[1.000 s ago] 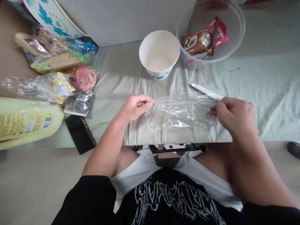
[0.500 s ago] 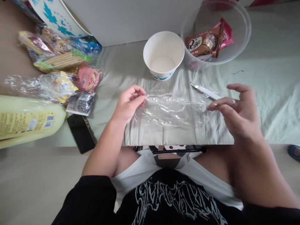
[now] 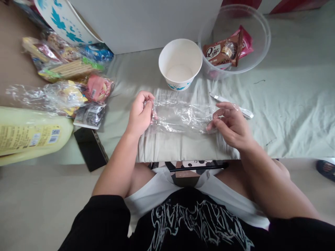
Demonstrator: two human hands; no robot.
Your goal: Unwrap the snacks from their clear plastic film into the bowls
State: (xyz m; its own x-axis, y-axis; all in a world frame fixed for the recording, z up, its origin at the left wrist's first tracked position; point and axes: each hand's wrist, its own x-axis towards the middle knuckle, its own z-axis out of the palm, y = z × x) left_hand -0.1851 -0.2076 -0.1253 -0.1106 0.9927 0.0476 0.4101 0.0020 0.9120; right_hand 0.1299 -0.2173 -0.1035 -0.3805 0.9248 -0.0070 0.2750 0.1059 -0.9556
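A clear plastic bag [image 3: 183, 116] is stretched between my two hands, just over the cloth. My left hand [image 3: 141, 113] is closed on its left end, thumb against the fingers. At the other end, my right hand [image 3: 230, 125] pinches the bag between thumb and fingertips. Behind the bag stands a white paper tub [image 3: 180, 64] with blue leaf prints, upright, with nothing visible inside. A white utility knife [image 3: 246, 112] lies on the cloth, partly hidden behind my right hand.
At the back right, a clear plastic bowl [image 3: 258, 66] holds wrapped snacks [image 3: 222, 50]. Packaged snacks [image 3: 70, 69] are heaped at the left, near a large printed tub [image 3: 68, 24]. A phone [image 3: 90, 148] and a yellow bottle [image 3: 34, 136] lie at the front left edge.
My right hand has moved left, closer to my left hand, and the bag between them is shorter and more bunched. My left hand has shifted slightly left and now curls more around the bag.
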